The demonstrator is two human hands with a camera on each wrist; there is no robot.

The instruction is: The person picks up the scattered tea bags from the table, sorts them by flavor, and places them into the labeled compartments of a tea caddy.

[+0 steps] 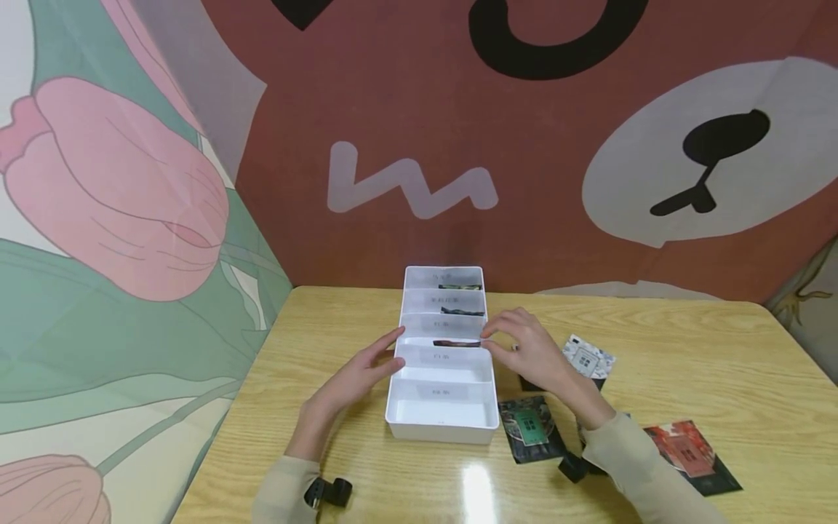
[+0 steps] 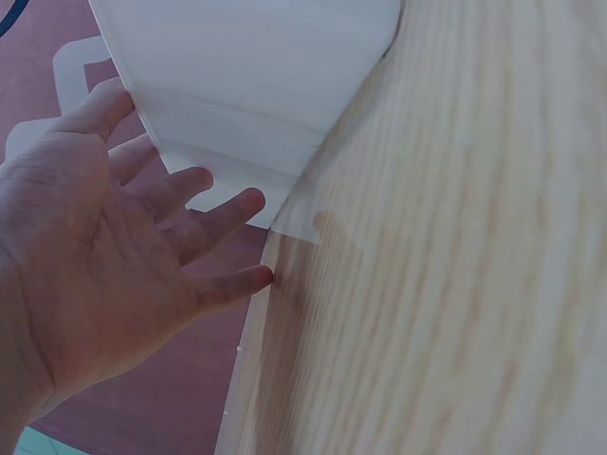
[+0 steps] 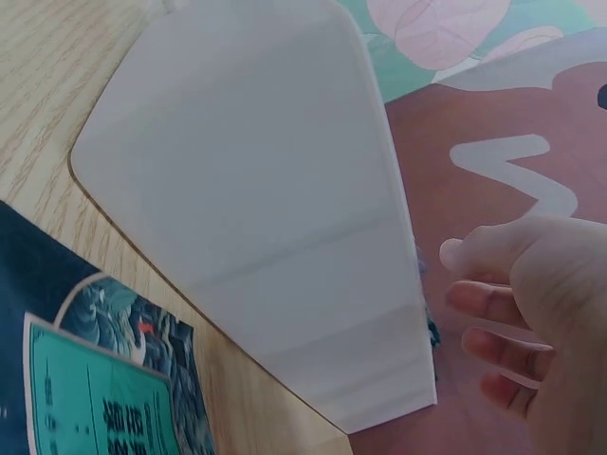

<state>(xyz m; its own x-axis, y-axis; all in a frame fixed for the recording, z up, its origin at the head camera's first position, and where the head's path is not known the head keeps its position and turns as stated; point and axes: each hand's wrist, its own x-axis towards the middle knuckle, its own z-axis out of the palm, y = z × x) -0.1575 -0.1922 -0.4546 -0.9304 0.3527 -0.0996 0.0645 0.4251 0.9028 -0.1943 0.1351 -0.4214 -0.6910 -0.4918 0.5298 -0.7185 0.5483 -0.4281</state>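
A long white divided box [image 1: 441, 434] with labelled compartments stands on the table. My left hand [image 1: 356, 378] has its fingers spread at the box's left rim; the left wrist view shows the fingers apart along the outer wall. My right hand [image 1: 533, 353] is at the right rim, thumb and fingertips beside the end of a reddish packet [image 1: 456, 343] standing in the middle compartment. In the right wrist view its fingers are loosely bent, with nothing seen between them. A greenish packet [image 1: 460, 287] and a dark teal packet [image 1: 463, 311] stand in the two farthest compartments.
Right of the box lie a green-labelled packet [image 1: 530, 429], a red packet [image 1: 690, 458] and a white-and-blue patterned packet [image 1: 585, 360]. The right forearm partly covers other dark packets. A patterned wall covering [image 1: 419, 240] rises behind the wooden table [image 1: 353, 473].
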